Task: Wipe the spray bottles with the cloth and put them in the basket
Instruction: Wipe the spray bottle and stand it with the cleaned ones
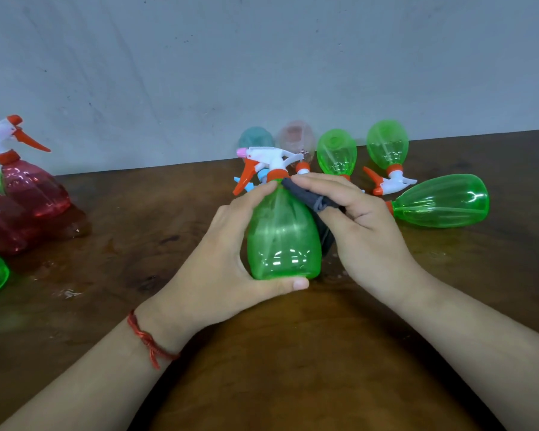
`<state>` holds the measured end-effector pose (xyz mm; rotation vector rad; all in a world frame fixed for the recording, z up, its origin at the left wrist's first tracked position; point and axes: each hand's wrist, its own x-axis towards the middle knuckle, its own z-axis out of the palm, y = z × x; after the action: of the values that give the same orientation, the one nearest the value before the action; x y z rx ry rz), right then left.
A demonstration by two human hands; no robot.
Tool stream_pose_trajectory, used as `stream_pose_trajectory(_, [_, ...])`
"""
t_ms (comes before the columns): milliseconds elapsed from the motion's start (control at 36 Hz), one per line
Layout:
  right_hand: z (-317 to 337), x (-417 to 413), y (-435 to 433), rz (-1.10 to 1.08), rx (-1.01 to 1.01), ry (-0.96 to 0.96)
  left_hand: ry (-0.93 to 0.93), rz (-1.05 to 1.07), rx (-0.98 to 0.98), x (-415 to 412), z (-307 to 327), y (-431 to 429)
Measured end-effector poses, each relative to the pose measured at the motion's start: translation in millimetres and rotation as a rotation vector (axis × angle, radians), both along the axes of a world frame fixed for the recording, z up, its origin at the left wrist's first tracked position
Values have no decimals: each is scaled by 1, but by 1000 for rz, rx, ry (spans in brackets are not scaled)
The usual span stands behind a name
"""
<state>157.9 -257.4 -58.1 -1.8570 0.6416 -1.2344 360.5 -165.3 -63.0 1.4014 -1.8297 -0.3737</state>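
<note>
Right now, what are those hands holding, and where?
The left hand grips the green spray bottle, thumb under its base; the right hand holds a dark cloth against its shoulder.

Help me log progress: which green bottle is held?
The upright green bottle gripped by the left hand, right hand holding the cloth against it; others untouched.

Two forearms in view, both bare up to frame edge. L forearm (84,374): red cord bracelet (147,339) at wrist, thin glossy strands twisted together, snug fit. Knot on bracelet's lower side w/ short loose tails hanging off. L hand (224,244) just beyond bracelet: bare, thumbnail cut short. R hand (367,234), R forearm (479,346), well right of bracelet: bare.
</note>
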Motion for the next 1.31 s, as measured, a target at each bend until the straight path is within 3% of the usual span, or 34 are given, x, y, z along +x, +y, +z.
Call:
stream_pose_trajectory(278, [-5, 1, 0, -67, -47, 54, 28, -29, 7, -7, -8, -5])
stream_pose_trajectory(500, [-7, -1, 2, -99, -395, 205, 118, 36, -17, -3, -11, -11])
stream_pose_trajectory(639, [-6, -3, 7, 1, -478, 281, 230, 193, -16, 5, -11, -14])
stream_pose_trajectory(750, [-7, -3, 9, 63, -484, 296, 297, 266, -3, 7, -8, -15])
stream_pose_trajectory(972, [-6, -2, 10, 16, -450, 274, 245, 270, -18, 9, -10, -16])
stream_pose_trajectory(1306, [-8, 0, -4, -29, -140, 116, 165, 25, 36, -6, -13, -8])
